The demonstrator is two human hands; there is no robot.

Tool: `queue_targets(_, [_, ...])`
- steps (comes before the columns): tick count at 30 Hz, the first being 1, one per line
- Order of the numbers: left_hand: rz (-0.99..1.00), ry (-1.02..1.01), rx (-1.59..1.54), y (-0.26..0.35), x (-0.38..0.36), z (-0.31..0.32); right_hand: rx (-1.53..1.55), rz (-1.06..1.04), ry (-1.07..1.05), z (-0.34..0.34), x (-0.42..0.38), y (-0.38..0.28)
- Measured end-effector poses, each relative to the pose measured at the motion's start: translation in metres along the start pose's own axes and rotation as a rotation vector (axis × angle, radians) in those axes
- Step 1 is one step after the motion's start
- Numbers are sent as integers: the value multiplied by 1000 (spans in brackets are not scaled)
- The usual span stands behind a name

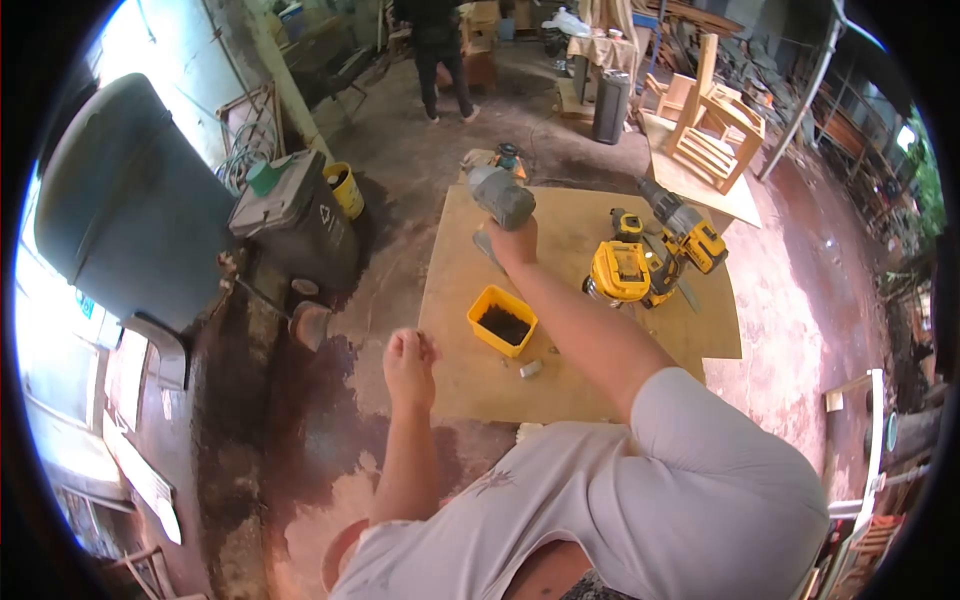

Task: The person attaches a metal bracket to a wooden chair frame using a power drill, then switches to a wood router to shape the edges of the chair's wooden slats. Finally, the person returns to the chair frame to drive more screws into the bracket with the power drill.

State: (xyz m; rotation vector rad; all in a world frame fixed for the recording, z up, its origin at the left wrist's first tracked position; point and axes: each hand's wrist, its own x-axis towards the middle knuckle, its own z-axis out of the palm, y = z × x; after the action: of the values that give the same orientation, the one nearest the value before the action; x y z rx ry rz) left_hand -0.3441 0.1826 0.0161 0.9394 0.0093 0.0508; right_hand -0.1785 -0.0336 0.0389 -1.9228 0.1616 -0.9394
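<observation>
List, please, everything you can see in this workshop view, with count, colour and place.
grey power tool: one, grey, held up above the board
plywood board: one, tan, on the floor
tub: one, yellow, dark contents, on the board
cordless tools: several, yellow and black, board's right side
bin: one, dark grey, left of the board
bucket: one, yellow, behind the bin
person: one, dark clothes, standing far back
left hand: closed, apparently empty
right hand: gripping the grey power tool

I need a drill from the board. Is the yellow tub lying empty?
No, the yellow tub on the plywood board holds a dark heap of small pieces, near the right hand gripping a grey tool.
</observation>
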Motion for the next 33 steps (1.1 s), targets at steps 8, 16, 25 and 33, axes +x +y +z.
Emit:
queue_targets(8, [326,-147,-467,85,10,74,-538,-860,-487,-148,-58,-88])
queue_targets(16, [89,-458,-547,54,-51,158,-380,-956,-385,-301,-123,-87])
queue_targets(25, [-344,-516,-557,-30,-153,245,-71,-393,-260,-455,-195,-75])
queue_targets(33, [-236,-609,196,-69,-232,285,-225,-215,-218,-556,-259,-67])
